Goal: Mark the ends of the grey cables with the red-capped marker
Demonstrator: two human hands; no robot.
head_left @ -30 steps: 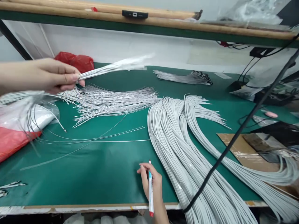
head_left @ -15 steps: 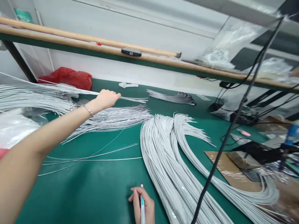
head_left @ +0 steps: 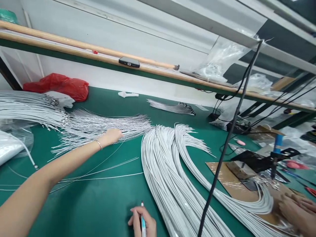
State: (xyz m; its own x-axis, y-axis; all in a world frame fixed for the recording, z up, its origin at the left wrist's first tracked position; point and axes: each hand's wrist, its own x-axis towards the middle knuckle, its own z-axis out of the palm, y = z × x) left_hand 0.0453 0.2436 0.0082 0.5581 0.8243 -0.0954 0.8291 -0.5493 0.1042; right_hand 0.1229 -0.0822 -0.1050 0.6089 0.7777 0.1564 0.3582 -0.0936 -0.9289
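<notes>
My left hand (head_left: 112, 136) reaches over the near side of a spread pile of thin grey wires (head_left: 86, 123). Its fingers look curled down among the wires; whatever they hold is hidden. Near the bottom edge, my right hand (head_left: 148, 222) is closed around a slim white and light-blue marker pen (head_left: 143, 225), its dark reddish tip pointing up and away. Just right of that hand lies a thick bundle of light grey cables (head_left: 165, 171), curving toward me. A few loose thin wires (head_left: 108, 178) lie on the green table between my hands.
At left, more grey cables (head_left: 29, 107) lie before a red plastic bag (head_left: 59, 86). A small wire bundle (head_left: 170, 107) rests at the back, below a shelf (head_left: 98, 55). A black cord (head_left: 222, 158) crosses the view. Another person's hands (head_left: 297, 209) are at far right, near cardboard (head_left: 219, 171).
My left hand has come down from holding several cables raised above the pile to the pile's near side. The raised cables no longer show in it. My right hand still holds the marker pen.
</notes>
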